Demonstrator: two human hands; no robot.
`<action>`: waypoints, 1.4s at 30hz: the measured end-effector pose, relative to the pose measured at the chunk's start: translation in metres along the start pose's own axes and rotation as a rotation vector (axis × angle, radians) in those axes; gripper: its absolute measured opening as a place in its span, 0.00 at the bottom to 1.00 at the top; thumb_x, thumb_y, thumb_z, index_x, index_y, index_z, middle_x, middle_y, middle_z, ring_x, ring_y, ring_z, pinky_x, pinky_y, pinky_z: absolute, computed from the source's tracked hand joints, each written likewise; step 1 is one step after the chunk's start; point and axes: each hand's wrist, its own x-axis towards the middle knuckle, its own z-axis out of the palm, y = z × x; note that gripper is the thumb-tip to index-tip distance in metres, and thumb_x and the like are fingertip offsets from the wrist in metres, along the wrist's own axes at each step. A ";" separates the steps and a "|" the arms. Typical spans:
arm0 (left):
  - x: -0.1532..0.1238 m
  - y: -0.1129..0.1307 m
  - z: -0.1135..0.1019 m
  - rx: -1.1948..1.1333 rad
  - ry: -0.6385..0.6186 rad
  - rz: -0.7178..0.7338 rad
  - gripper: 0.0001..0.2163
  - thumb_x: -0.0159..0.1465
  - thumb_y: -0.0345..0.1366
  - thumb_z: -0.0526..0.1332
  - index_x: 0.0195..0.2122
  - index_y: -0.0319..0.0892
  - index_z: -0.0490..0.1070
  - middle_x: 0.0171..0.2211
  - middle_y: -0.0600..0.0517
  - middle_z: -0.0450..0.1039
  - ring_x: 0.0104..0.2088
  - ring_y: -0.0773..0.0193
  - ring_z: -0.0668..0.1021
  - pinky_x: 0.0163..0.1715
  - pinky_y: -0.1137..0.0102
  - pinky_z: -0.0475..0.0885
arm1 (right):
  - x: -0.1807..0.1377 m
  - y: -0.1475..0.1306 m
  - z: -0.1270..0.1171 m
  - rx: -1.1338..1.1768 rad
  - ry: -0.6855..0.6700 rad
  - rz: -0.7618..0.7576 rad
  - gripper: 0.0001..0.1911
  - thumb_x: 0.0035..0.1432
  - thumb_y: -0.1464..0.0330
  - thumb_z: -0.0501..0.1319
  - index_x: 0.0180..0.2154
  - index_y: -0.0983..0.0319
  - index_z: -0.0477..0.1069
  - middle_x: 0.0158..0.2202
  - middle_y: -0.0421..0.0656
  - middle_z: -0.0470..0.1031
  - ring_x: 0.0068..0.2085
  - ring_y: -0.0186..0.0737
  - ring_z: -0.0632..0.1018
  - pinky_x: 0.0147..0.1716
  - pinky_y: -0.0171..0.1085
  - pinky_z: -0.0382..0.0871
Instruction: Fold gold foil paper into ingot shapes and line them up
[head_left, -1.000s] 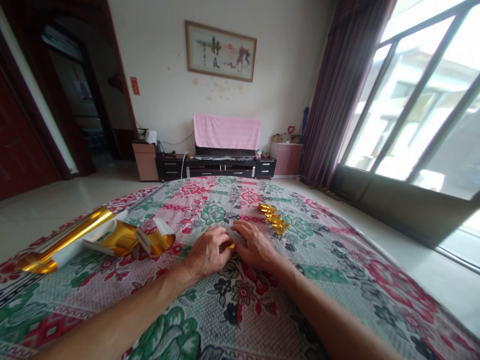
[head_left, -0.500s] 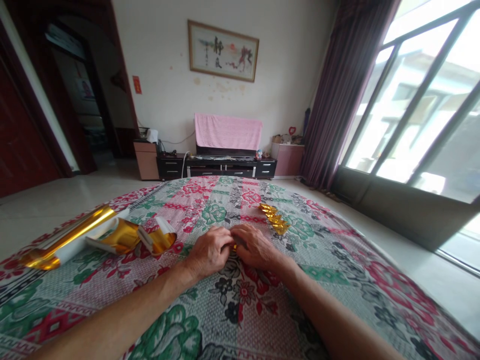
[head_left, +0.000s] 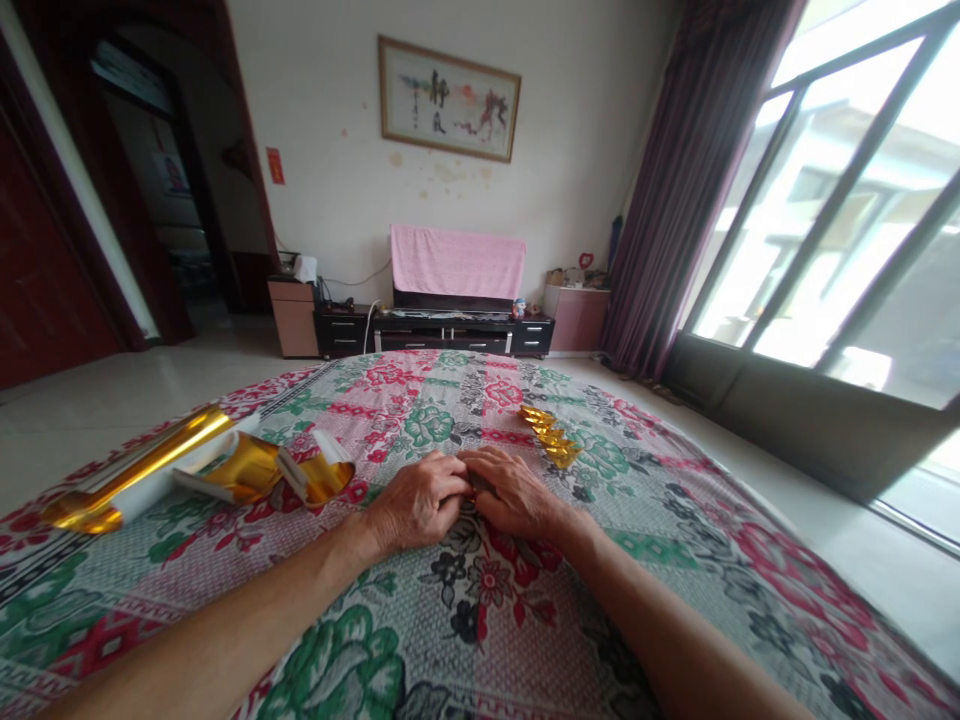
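The left hand [head_left: 422, 503] and right hand [head_left: 514, 493] are touching over the cloth [head_left: 360, 640], fingers [head_left: 448, 488] bending inward; whether they are pinching anything I cannot tell; gold folds [head_left: 556, 440] are lying nearby

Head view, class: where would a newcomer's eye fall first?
Probably the long, shiny gold roll on the left of the red-and-green floral cloth. Next, the bare left hand and bare right hand, close together near the centre. Small, pointed gold pieces lie farther right.

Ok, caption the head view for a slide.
Left hand and right hand close together on a floral tablecloth, folded gold pieces beyond, gold foil at left.
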 end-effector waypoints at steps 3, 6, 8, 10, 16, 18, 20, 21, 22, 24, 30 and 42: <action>-0.001 -0.002 0.000 0.019 0.010 -0.023 0.12 0.56 0.25 0.53 0.34 0.42 0.74 0.37 0.50 0.71 0.41 0.63 0.71 0.45 0.66 0.66 | 0.000 -0.001 -0.001 0.020 0.022 -0.031 0.16 0.51 0.77 0.51 0.41 0.62 0.67 0.40 0.44 0.71 0.41 0.38 0.69 0.43 0.40 0.62; -0.002 -0.002 0.000 0.045 0.014 -0.049 0.12 0.55 0.25 0.52 0.33 0.43 0.74 0.36 0.50 0.70 0.40 0.63 0.71 0.44 0.67 0.68 | 0.000 0.001 -0.002 0.045 0.042 -0.040 0.12 0.52 0.77 0.51 0.38 0.63 0.68 0.37 0.44 0.71 0.39 0.36 0.70 0.41 0.38 0.63; -0.002 -0.002 -0.001 0.055 0.015 -0.051 0.12 0.55 0.25 0.52 0.32 0.43 0.74 0.35 0.50 0.70 0.39 0.63 0.71 0.43 0.67 0.68 | 0.000 0.004 -0.003 0.056 0.066 -0.027 0.12 0.52 0.77 0.50 0.36 0.64 0.68 0.35 0.44 0.71 0.38 0.35 0.70 0.41 0.37 0.63; -0.002 -0.001 -0.002 0.059 0.017 -0.052 0.12 0.54 0.25 0.52 0.30 0.43 0.74 0.34 0.50 0.69 0.39 0.63 0.71 0.43 0.68 0.68 | -0.001 0.006 -0.002 0.057 0.099 -0.006 0.12 0.52 0.78 0.50 0.35 0.64 0.69 0.34 0.43 0.70 0.37 0.35 0.70 0.41 0.36 0.63; -0.001 0.003 -0.004 0.042 0.043 -0.059 0.09 0.56 0.28 0.54 0.30 0.43 0.74 0.34 0.50 0.70 0.37 0.63 0.72 0.43 0.67 0.67 | -0.004 0.010 0.000 0.018 0.169 0.050 0.09 0.50 0.77 0.54 0.32 0.63 0.70 0.31 0.43 0.70 0.35 0.36 0.70 0.37 0.36 0.64; -0.001 0.003 -0.004 0.021 0.046 -0.044 0.08 0.57 0.29 0.55 0.31 0.43 0.74 0.33 0.50 0.71 0.37 0.63 0.72 0.43 0.66 0.67 | -0.005 0.010 -0.001 0.010 0.167 0.039 0.08 0.49 0.77 0.55 0.31 0.63 0.71 0.31 0.43 0.70 0.35 0.36 0.70 0.37 0.36 0.65; 0.000 0.002 -0.004 -0.003 0.034 -0.027 0.08 0.57 0.29 0.55 0.31 0.42 0.74 0.33 0.51 0.72 0.37 0.64 0.73 0.44 0.66 0.66 | -0.006 0.010 -0.002 0.013 0.151 0.003 0.09 0.47 0.78 0.55 0.31 0.63 0.71 0.33 0.43 0.71 0.36 0.36 0.71 0.39 0.36 0.65; 0.000 0.002 -0.004 -0.016 0.025 -0.019 0.08 0.57 0.28 0.55 0.30 0.42 0.74 0.34 0.51 0.72 0.37 0.64 0.73 0.43 0.67 0.66 | -0.006 0.010 -0.003 0.021 0.138 -0.019 0.10 0.47 0.78 0.55 0.31 0.63 0.71 0.34 0.44 0.71 0.37 0.36 0.71 0.39 0.36 0.65; 0.000 0.001 -0.003 -0.029 0.016 -0.012 0.08 0.57 0.28 0.55 0.30 0.42 0.73 0.34 0.52 0.73 0.37 0.65 0.73 0.43 0.67 0.66 | -0.006 0.010 -0.004 0.031 0.120 -0.038 0.11 0.47 0.79 0.54 0.31 0.63 0.71 0.34 0.44 0.72 0.37 0.36 0.71 0.40 0.36 0.66; 0.000 0.000 -0.003 -0.052 0.004 -0.005 0.08 0.58 0.28 0.54 0.30 0.42 0.73 0.33 0.52 0.73 0.36 0.65 0.73 0.42 0.68 0.66 | -0.006 0.010 -0.006 0.051 0.081 -0.060 0.12 0.46 0.80 0.53 0.32 0.63 0.72 0.35 0.44 0.72 0.37 0.35 0.72 0.40 0.36 0.66; 0.001 -0.004 -0.001 -0.109 0.020 -0.005 0.08 0.57 0.26 0.54 0.30 0.42 0.72 0.34 0.54 0.75 0.36 0.67 0.74 0.42 0.67 0.66 | -0.007 0.006 -0.015 0.096 0.021 -0.051 0.11 0.45 0.78 0.55 0.31 0.64 0.71 0.31 0.42 0.71 0.32 0.33 0.70 0.34 0.34 0.66; 0.004 -0.007 -0.003 -0.176 -0.008 -0.044 0.09 0.56 0.28 0.55 0.30 0.44 0.75 0.35 0.55 0.76 0.36 0.67 0.75 0.43 0.68 0.66 | -0.007 0.001 -0.019 0.089 -0.059 -0.031 0.12 0.41 0.75 0.57 0.33 0.61 0.67 0.34 0.40 0.69 0.34 0.33 0.68 0.36 0.34 0.64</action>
